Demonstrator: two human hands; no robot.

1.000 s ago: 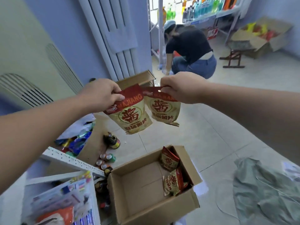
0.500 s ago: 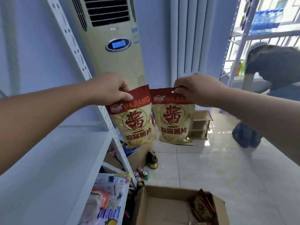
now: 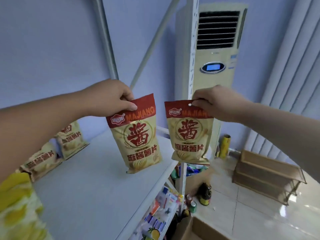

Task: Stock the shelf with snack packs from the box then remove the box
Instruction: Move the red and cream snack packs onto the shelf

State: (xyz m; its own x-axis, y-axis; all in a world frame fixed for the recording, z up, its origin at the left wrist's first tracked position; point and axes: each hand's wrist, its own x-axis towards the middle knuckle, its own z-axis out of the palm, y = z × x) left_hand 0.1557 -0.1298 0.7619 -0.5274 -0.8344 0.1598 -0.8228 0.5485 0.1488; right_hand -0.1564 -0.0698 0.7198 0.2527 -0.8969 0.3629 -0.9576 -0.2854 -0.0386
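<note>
Head view, only one. Left hand, centre-left of frame, pinches the red top band of a snack pack between thumb and curled fingers. That pack hangs upright over the white shelf, its bottom edge at or just above the board near the front lip; cannot tell if it touches.

Right hand, centre-right, pinches the top right corner of a second pack beside the hang hole. This one hangs past the shelf's right edge, in front of the upright post, with floor below.

Two more packs already stand on the shelf at left of frame, partly hidden behind the left forearm. A yellow bag sits at lower left.

Box: only a corner shows at the bottom edge, on the floor below the shelf. Contents not visible.

Handling, as judgement: packs look light, soft, air-filled foil with a slick surface and likely crushable chips inside. The flat sealed top band is the stiffest part and the best hold; squeezing the belly risks crushing. The gusset base should let them stand if set down level, but they would tip easily.

Step in hand: placing, not yet released.
</note>
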